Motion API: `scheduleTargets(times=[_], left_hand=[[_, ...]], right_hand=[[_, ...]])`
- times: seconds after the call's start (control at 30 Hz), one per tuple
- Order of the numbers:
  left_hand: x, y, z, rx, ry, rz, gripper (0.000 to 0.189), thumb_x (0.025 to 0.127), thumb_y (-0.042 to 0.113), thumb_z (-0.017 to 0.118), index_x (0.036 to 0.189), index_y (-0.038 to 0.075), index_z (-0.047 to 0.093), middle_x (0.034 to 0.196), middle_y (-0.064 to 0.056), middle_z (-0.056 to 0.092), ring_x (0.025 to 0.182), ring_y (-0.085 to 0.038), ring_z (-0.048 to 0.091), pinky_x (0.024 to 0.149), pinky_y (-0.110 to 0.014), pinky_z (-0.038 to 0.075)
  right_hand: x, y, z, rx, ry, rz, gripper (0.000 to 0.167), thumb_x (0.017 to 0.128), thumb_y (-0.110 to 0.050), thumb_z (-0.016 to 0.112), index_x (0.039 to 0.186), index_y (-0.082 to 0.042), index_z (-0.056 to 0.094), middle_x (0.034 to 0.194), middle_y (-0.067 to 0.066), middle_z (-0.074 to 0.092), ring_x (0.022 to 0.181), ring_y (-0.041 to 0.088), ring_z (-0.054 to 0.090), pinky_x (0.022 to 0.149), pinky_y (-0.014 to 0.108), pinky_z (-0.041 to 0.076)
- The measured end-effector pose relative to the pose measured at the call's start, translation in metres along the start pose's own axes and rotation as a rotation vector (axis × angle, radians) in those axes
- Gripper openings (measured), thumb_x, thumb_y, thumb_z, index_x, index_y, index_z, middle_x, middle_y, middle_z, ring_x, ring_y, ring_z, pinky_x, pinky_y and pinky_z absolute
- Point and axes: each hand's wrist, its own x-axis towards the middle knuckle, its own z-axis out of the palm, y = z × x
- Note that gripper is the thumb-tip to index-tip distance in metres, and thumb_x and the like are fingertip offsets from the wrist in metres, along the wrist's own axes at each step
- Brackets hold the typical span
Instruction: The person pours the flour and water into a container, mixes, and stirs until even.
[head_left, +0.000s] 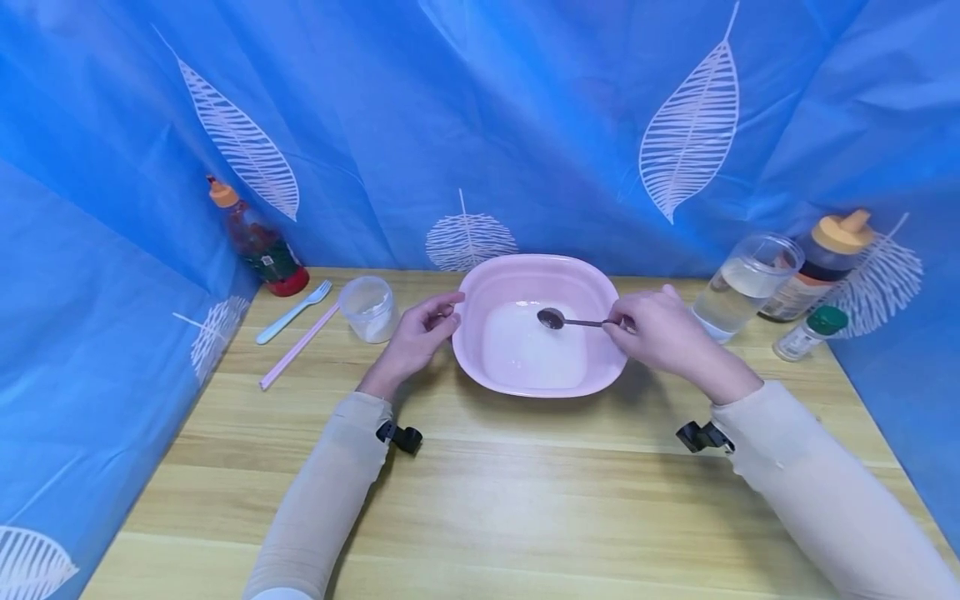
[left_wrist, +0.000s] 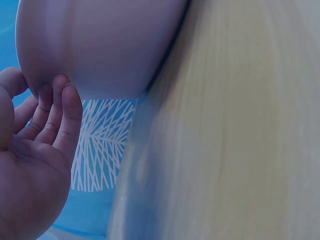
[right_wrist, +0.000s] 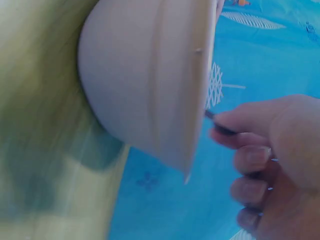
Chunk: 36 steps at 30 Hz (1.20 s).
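A pink basin stands on the table towards the blue backdrop, with white or clear contents that I cannot identify. My left hand holds its left edge, and in the left wrist view the fingers curl up under the rim with the thumb opposite. Over the basin's right side, my right hand pinches the handle of a dark metal spoon. The spoon's bowl hangs above the basin's middle. In the right wrist view the basin wall hides the spoon's bowl, and only a bit of handle shows.
To the left are a clear plastic cup with something white in it, a pink stick, a light blue fork and a red sauce bottle. A glass of clear liquid, a dark sauce bottle and a green-capped shaker stand right.
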Motion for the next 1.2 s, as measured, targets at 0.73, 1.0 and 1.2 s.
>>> scheduleTargets(times=[0.73, 1.0, 1.2], left_hand=[[0.001, -0.001, 0.001, 0.012, 0.007, -0.019, 0.044, 0.107, 0.018, 0.065, 0.15, 0.008, 0.062, 0.119, -0.017, 0.066, 0.094, -0.02, 0.066, 0.091, -0.05, 0.06], [0.001, 0.0, 0.001, 0.018, 0.007, -0.017, 0.044, 0.107, 0.018, 0.065, 0.15, 0.008, 0.062, 0.119, -0.018, 0.067, 0.094, -0.02, 0.066, 0.091, -0.053, 0.059], [0.0, 0.0, 0.002, 0.009, 0.003, -0.015, 0.044, 0.107, 0.018, 0.065, 0.15, 0.007, 0.062, 0.118, -0.018, 0.067, 0.093, -0.02, 0.066, 0.089, -0.049, 0.059]], right_hand=[[-0.042, 0.044, 0.028, -0.102, 0.401, -0.358, 0.015, 0.079, -0.005, 0.088, 0.087, -0.009, 0.076, 0.077, 0.002, 0.069, 0.074, 0.024, 0.059, 0.073, 0.04, 0.035], [-0.049, 0.049, 0.029, -0.116, 0.45, -0.433, 0.024, 0.101, -0.024, 0.068, 0.088, -0.005, 0.075, 0.079, 0.006, 0.068, 0.074, 0.028, 0.058, 0.07, 0.042, 0.036], [-0.055, 0.049, 0.03, -0.12, 0.458, -0.408, 0.026, 0.103, -0.025, 0.066, 0.09, -0.004, 0.076, 0.081, 0.006, 0.069, 0.075, 0.029, 0.058, 0.07, 0.043, 0.037]])
